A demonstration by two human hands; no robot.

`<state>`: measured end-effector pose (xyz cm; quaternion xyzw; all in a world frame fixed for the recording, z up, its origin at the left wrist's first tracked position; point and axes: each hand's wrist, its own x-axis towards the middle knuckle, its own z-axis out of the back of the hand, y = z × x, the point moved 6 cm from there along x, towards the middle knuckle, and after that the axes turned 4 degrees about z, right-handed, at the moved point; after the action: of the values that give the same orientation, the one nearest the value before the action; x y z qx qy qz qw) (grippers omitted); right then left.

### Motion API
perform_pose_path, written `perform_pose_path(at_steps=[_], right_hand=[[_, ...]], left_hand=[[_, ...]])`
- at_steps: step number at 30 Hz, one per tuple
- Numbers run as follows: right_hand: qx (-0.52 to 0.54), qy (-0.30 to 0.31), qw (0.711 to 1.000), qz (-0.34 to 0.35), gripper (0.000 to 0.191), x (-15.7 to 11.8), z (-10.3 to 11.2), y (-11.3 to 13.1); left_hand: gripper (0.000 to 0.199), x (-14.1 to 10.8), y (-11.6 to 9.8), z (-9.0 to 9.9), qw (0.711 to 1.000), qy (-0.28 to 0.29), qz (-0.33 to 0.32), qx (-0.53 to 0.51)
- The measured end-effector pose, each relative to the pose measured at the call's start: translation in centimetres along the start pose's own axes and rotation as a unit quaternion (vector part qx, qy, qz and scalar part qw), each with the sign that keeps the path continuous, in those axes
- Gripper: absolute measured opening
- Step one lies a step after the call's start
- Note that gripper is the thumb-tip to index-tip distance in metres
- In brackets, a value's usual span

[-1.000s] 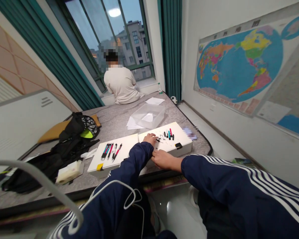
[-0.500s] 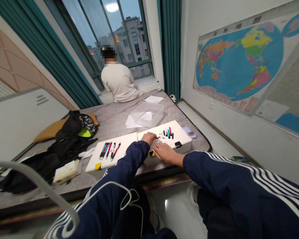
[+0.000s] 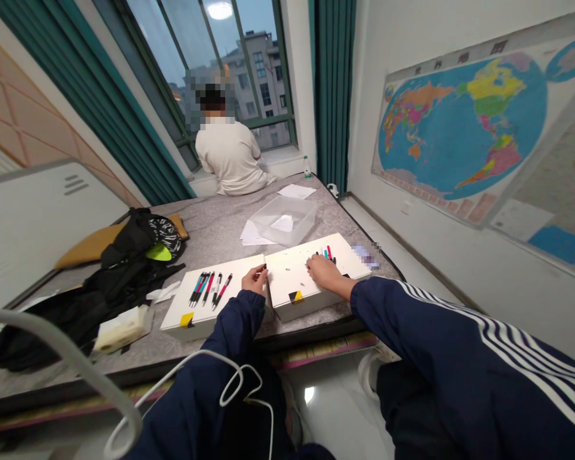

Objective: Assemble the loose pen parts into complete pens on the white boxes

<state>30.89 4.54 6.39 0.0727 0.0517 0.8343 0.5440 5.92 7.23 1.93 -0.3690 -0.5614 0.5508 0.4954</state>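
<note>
Two white boxes lie side by side on a grey mattress. On the left box (image 3: 177,313) several assembled click pens (image 3: 207,289) rest in a row. My left hand (image 3: 253,281) is over the gap between the boxes, fingers pinched on a small black pen part (image 3: 265,266). My right hand (image 3: 326,273) is down on the right box (image 3: 287,281), its fingers curled together at the loose pen parts (image 3: 329,252); what lies under the fingertips is hidden. Tiny pieces (image 3: 302,284) lie nearer the box's front edge.
Behind the boxes stands a clear plastic bin (image 3: 292,220) by white papers (image 3: 297,191). A black bag (image 3: 71,319) and a tissue pack (image 3: 123,328) lie at left. A person in a white shirt (image 3: 227,156) sits by the window. A white cable (image 3: 239,377) crosses my left arm.
My left hand has moved left, away from the right box's middle, carrying the small black part. My right hand has shifted right and farther in, over the loose pen parts.
</note>
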Motion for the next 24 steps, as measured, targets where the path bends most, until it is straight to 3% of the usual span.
perform_pose_path(at_steps=[3, 7, 14, 24], right_hand=[[-0.018, 0.02, 1.0, -0.002, 0.023, 0.9, -0.4, 0.0], [-0.033, 0.04, 0.999, 0.005, 0.025, 1.5, -1.2, 0.1], [-0.027, 0.043, 0.998, 0.028, 0.026, 1.7, -1.9, 0.7], [0.008, 0.073, 0.997, -0.015, 0.026, 2.4, -1.4, 0.6]], left_hand=[[0.051, 0.7, 1.5, 0.9, 0.993, -0.016, 0.066, -0.098], [0.054, 0.9, 1.8, 1.2, 0.981, 0.003, 0.087, -0.176], [0.052, 0.2, 1.4, 0.7, 0.984, 0.009, 0.101, -0.149], [0.052, -1.1, 0.3, -0.9, 0.993, 0.027, 0.078, -0.089]])
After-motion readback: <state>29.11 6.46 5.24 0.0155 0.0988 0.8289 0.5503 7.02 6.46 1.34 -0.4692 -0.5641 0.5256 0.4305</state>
